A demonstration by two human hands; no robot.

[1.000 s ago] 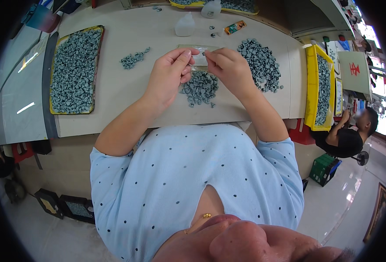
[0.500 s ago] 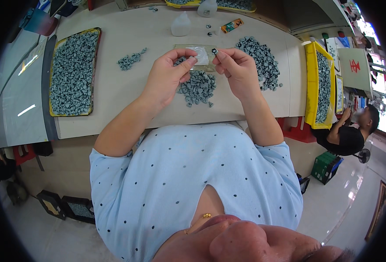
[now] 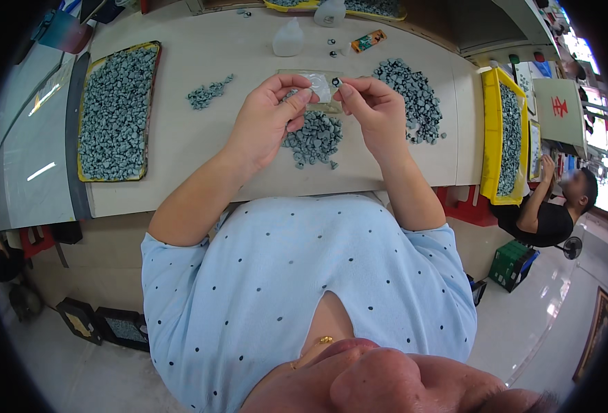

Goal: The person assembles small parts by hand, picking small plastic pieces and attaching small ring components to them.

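At a pale worktable [image 3: 180, 138], you pinch one small dark stone [image 3: 336, 82] between the thumb and forefinger of your right hand [image 3: 378, 103], raised just right of a clear plastic packet [image 3: 318, 85]. Your left hand [image 3: 269, 117] curls at the packet's other side, thumb and forefinger close together; whether anything sits between them cannot be told. A heap of grey stones [image 3: 312, 143] lies below your hands, a darker heap [image 3: 414, 100] to the right. A light, steady grip near the stone's edge should serve best, leaving its face open to your eye. Holding it over bare table, well apart from both heaps, would make a slipped piece easier to find.
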